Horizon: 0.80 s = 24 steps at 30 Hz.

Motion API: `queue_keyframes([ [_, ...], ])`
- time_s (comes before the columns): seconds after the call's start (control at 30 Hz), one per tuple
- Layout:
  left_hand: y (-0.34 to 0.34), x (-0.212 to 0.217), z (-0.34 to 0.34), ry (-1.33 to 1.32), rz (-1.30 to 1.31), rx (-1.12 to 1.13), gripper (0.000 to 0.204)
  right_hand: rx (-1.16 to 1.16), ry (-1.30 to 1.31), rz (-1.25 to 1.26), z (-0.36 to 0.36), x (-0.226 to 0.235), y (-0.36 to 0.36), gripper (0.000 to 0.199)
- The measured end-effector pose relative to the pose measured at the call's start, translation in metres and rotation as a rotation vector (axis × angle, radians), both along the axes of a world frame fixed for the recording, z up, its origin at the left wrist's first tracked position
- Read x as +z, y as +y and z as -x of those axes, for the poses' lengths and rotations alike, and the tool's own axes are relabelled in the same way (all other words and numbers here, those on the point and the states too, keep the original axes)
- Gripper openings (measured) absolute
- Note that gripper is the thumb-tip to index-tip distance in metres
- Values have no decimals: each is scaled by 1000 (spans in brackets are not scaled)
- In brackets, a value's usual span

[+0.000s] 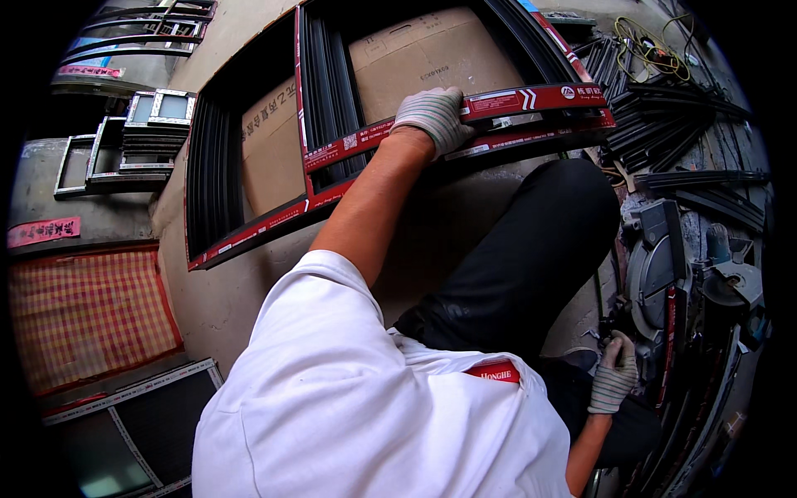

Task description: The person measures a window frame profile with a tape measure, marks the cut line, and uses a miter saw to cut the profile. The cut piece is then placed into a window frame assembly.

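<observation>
My left hand (435, 121), in a striped knit glove, grips the near rail of a dark window frame (365, 149) covered in red protective film. Several such frames seem to be stacked together, tilted, in front of my bent knee. Brown cardboard (432, 62) shows through their openings. Down at my right side, my right hand (613, 378), gloved the same way, is closed with its fingers bent. Small dark shapes lie at its fingertips, and what it holds is hidden. Close beyond it stands a grey cutting saw (652, 266).
A second grey machine (735, 286) stands farther right. Long dark profiles (664, 124) lie heaped at the upper right, with a yellow cable (652, 50) above. Small window frames (137, 141) are stacked at left, over a checked cloth (95, 315). A glazed panel (133, 432) leans lower left.
</observation>
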<state>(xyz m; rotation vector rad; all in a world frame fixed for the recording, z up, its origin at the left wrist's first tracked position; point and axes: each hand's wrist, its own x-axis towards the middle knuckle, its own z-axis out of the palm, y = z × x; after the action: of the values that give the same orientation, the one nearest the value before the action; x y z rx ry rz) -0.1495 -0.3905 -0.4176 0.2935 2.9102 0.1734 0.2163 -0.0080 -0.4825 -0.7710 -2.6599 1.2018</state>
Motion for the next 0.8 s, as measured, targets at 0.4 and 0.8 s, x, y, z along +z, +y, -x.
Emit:
queue_keyframes([
  [0.4,2,-2,3,-43,-57,3,53,-1,-34,47,3,1,-2,20],
  [0.8,0,-9,7,-81,-81,33,79,2,-46,34,4,1,-3,22],
])
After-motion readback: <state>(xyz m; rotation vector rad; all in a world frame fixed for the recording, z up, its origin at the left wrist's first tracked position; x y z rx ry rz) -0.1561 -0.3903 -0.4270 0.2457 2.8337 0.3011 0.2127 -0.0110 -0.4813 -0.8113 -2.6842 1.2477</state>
